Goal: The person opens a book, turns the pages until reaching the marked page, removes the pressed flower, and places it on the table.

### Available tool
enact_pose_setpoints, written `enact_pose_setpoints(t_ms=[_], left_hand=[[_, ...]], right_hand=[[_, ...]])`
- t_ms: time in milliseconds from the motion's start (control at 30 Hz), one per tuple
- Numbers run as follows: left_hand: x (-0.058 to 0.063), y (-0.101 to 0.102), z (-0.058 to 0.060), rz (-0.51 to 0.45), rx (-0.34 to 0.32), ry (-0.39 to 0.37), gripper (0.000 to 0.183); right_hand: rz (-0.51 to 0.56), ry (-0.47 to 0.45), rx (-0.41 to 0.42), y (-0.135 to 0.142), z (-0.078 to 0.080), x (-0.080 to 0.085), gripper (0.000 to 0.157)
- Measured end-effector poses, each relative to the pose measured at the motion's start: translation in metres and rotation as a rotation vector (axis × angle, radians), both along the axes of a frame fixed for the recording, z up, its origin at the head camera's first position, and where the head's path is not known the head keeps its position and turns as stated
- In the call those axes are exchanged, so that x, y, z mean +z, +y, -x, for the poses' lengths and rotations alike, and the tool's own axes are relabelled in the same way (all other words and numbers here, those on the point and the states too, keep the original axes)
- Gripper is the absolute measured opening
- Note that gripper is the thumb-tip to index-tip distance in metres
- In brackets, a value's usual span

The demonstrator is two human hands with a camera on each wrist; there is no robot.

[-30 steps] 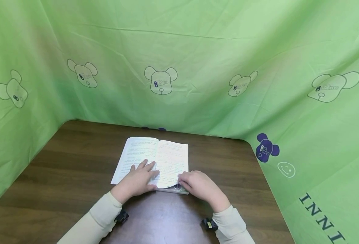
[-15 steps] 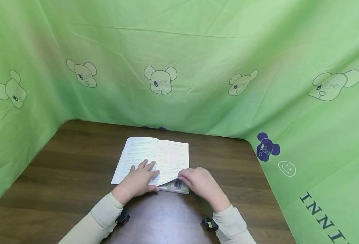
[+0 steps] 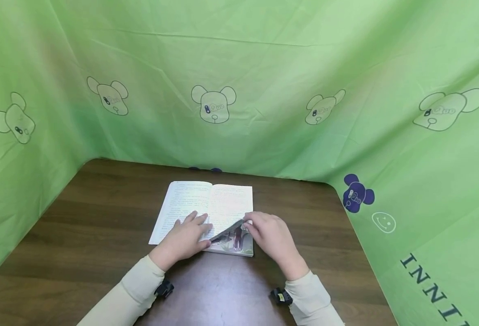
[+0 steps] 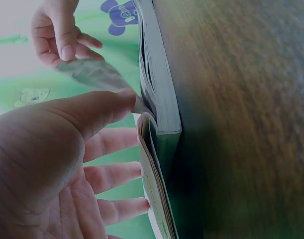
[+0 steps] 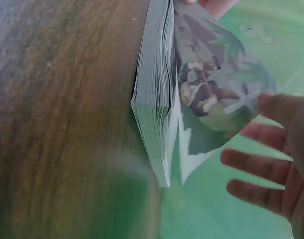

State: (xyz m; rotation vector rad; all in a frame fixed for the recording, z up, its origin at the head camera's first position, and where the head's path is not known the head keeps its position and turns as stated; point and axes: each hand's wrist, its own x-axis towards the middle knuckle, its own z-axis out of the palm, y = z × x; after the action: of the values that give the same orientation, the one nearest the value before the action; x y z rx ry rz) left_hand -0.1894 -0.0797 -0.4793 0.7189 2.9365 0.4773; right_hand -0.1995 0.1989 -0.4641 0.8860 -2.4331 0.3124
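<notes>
An open book (image 3: 184,197) with printed text lies on the table. My left hand (image 3: 181,241) rests spread on its left page, the thumb by the lower end of the fold. At the lower right, my right hand (image 3: 275,240) pinches the corner of the right-hand leaf (image 3: 229,203) between thumb and index finger and holds it raised. Beneath it shows a coloured picture page (image 3: 239,242). In the right wrist view the lifted leaf (image 5: 206,104) has an illustration on its underside and stands away from the thick page block (image 5: 154,64). The left wrist view shows the leaf (image 4: 94,73) bent upward.
The brown wooden table (image 3: 80,226) extends around the book. Green fabric (image 3: 264,45) printed with bear heads hangs behind and along both sides. A small black device (image 3: 164,289) sits at the left wrist, another device (image 3: 281,296) at the right.
My right hand has moved slightly up and away, lifting the leaf's corner higher and uncovering more of the picture page. The left hand has stayed on the left page.
</notes>
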Motion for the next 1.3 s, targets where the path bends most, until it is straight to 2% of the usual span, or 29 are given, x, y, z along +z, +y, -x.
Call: enact_pose_setpoints(t_ms=[133, 300, 433, 533, 633, 733, 867, 1067, 1167, 1300], left_hand=[[0.0041, -0.0005, 0.0015, -0.018, 0.013, 0.008, 0.061], [0.008, -0.0015, 0.0038, -0.101, 0.047, 0.072, 0.08], [0.0075, -0.0025, 0.0061, -0.156, 0.071, 0.153, 0.102], [0.0067, -0.0034, 0.0075, -0.129, 0.09, 0.245, 0.116], [0.0068, -0.0045, 0.0086, -0.09, 0.097, 0.331, 0.122], [0.007, -0.0053, 0.0099, -0.059, 0.069, 0.395, 0.117], [0.0066, -0.0054, 0.0101, -0.026, 0.003, 0.405, 0.098], [0.0078, -0.0043, 0.0068, 0.038, -0.078, 0.322, 0.067], [0.0083, -0.0045, 0.0056, 0.061, -0.093, 0.277, 0.063], [0.0067, -0.0052, 0.005, 0.074, -0.094, 0.232, 0.063]], right_hand=[[0.071, 0.022, -0.073, 0.0013, 0.0015, 0.0006, 0.023], [0.088, -0.055, -0.113, 0.001, 0.0017, 0.0012, 0.019], [0.057, -0.122, -0.116, 0.0, 0.0008, -0.0001, 0.017], [0.036, -0.166, -0.11, -0.001, 0.0002, -0.0005, 0.017], [0.008, -0.213, -0.1, -0.0017, 0.0001, -0.0008, 0.018], [-0.036, -0.262, -0.079, -0.0023, 0.0003, -0.0013, 0.023], [-0.099, -0.348, -0.013, -0.0024, -0.0013, -0.0019, 0.033], [-0.209, -0.483, 0.029, -0.0024, -0.0053, -0.0048, 0.053], [-0.235, -0.511, 0.034, -0.0026, -0.006, -0.0061, 0.062], [-0.236, -0.527, 0.042, -0.0025, -0.0069, -0.0072, 0.066]])
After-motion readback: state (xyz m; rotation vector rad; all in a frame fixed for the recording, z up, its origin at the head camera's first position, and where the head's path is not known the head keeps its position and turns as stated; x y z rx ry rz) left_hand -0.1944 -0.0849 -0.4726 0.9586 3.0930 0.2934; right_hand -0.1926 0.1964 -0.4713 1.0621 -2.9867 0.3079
